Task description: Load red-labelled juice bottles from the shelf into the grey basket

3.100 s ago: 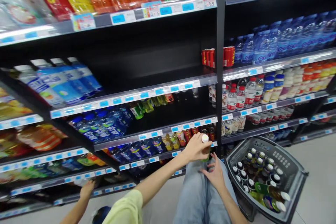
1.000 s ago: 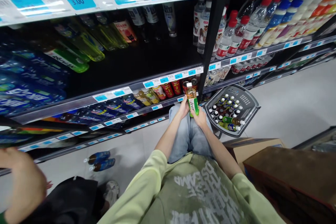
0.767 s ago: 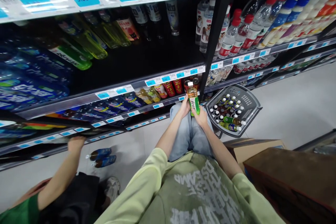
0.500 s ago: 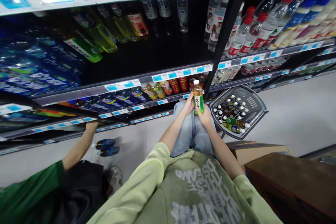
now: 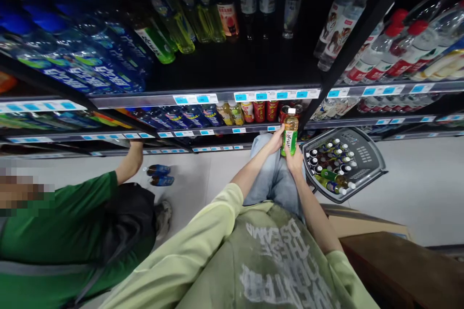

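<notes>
A tea bottle (image 5: 290,136) with a white cap, amber drink and green label stands upright above my knees, label facing me. My left hand (image 5: 277,140) grips its left side near the shoulder. Lower down, at the base, my right hand (image 5: 295,160) is closed on the same bottle from the right. Just right of my knees is a grey shopping basket (image 5: 366,147), filled with several bottles, some dark with white caps. A green-labelled bottle (image 5: 333,176) lies on its side among them. Behind the held bottle are red cans (image 5: 259,111) on a low shelf.
Shelves of drinks run across the front, with blue bottles (image 5: 83,65) at left and red-capped water bottles (image 5: 395,60) at right. A person in a green shirt (image 5: 72,231) reaches into the low shelf at left. Two dark bottles (image 5: 161,181) lie on the floor. Cardboard boxes (image 5: 398,260) stand behind right.
My view has swung left, so the shelves and basket appear farther right. More of the person in green shows. Both my hands still hold the tea bottle.
</notes>
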`<action>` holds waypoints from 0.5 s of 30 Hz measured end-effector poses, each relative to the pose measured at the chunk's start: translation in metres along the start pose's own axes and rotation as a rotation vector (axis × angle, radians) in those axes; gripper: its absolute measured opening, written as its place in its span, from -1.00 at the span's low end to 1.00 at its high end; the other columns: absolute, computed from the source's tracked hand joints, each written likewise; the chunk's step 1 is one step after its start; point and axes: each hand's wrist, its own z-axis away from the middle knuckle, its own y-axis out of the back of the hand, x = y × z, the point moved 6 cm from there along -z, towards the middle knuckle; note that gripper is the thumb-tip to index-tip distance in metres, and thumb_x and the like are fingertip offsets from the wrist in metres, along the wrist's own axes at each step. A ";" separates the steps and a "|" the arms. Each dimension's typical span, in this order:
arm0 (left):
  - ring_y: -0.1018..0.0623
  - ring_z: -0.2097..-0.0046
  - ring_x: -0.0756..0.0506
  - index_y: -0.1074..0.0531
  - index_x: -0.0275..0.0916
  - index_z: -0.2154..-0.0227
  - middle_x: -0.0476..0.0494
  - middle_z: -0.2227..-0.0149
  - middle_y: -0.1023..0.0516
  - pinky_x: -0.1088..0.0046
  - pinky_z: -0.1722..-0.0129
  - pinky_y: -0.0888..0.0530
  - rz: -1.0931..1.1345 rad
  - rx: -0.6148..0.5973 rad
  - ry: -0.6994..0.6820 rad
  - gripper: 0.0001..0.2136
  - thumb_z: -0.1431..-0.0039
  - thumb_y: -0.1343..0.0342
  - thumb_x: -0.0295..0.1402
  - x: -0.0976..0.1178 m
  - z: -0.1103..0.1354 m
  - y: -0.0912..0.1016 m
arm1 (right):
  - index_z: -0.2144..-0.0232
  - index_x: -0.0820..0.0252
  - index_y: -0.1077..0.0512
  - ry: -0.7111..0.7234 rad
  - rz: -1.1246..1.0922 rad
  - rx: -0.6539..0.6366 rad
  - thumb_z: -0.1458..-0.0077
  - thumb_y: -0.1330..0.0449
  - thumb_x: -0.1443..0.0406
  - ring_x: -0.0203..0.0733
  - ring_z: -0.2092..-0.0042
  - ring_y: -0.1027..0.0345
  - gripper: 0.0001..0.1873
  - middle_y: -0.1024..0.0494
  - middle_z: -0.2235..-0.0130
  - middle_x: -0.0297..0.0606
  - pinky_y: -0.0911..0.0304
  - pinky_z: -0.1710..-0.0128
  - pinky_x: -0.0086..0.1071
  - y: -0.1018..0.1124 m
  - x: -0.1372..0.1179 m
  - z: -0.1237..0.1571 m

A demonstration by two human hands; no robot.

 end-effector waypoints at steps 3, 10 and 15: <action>-0.72 -0.01 -0.27 -0.62 -0.34 -0.09 -0.32 0.05 -0.74 0.19 -0.20 -0.58 0.014 0.030 0.019 -0.55 -0.44 -0.27 -0.03 0.000 0.001 0.000 | -0.08 0.26 -0.47 0.001 -0.004 0.004 -0.21 0.02 -0.40 0.25 0.09 -0.57 -0.09 -0.69 0.11 0.12 -0.38 0.04 -0.08 0.000 0.001 -0.001; -0.67 -0.08 -0.34 -0.64 -0.31 0.01 -0.33 0.11 -0.75 0.17 -0.23 -0.51 -0.021 0.046 0.031 -0.61 -0.48 -0.21 -0.03 0.003 0.008 -0.006 | -0.07 0.24 -0.48 -0.003 0.005 0.005 -0.19 0.01 -0.41 0.26 0.08 -0.57 -0.08 -0.68 0.09 0.14 -0.38 0.03 -0.06 -0.001 0.003 -0.001; -0.65 -0.10 -0.33 -0.64 -0.25 0.06 -0.29 0.15 -0.76 0.19 -0.23 -0.47 -0.042 0.046 0.049 -0.66 -0.49 -0.19 -0.05 0.001 0.007 -0.006 | -0.06 0.22 -0.49 -0.001 -0.015 0.009 -0.21 -0.02 -0.39 0.26 0.07 -0.57 -0.13 -0.69 0.08 0.14 -0.40 0.03 -0.05 -0.001 0.004 0.000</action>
